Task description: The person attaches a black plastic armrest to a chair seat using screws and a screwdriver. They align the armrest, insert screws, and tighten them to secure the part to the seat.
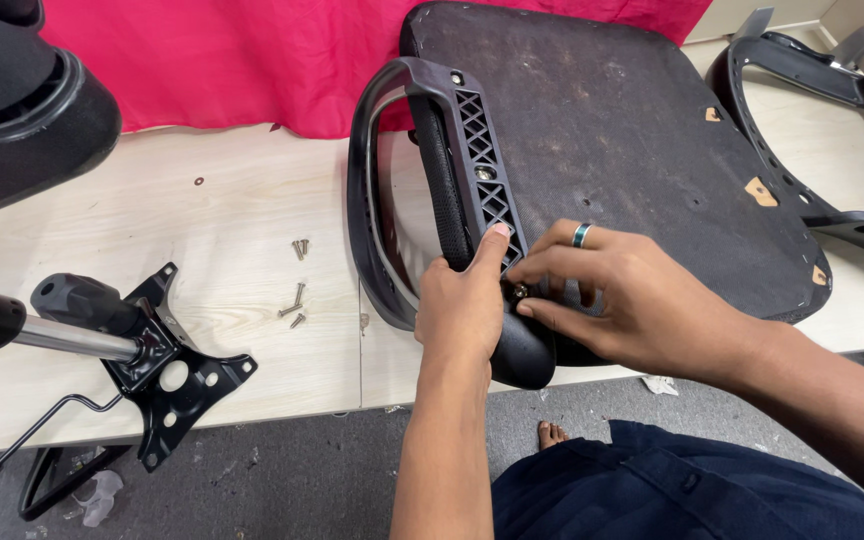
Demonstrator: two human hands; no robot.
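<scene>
The left hand (467, 310) gripped the armrest (452, 190) against the seat base (632, 130); the right hand (617, 295) pinched a screw (520, 291) at its bracket; spare screws (297, 300) lay left of the armrest.

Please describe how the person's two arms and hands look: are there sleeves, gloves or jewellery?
Both forearms are bare, with no sleeves or gloves in view. The right hand wears one ring, silver-edged with a teal band. The left hand shows no ring or watch, and its nails are short and plain.

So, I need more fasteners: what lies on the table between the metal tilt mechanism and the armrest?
Loose screws on bare wood between tilt mechanism and armrest, in the head view.
</scene>
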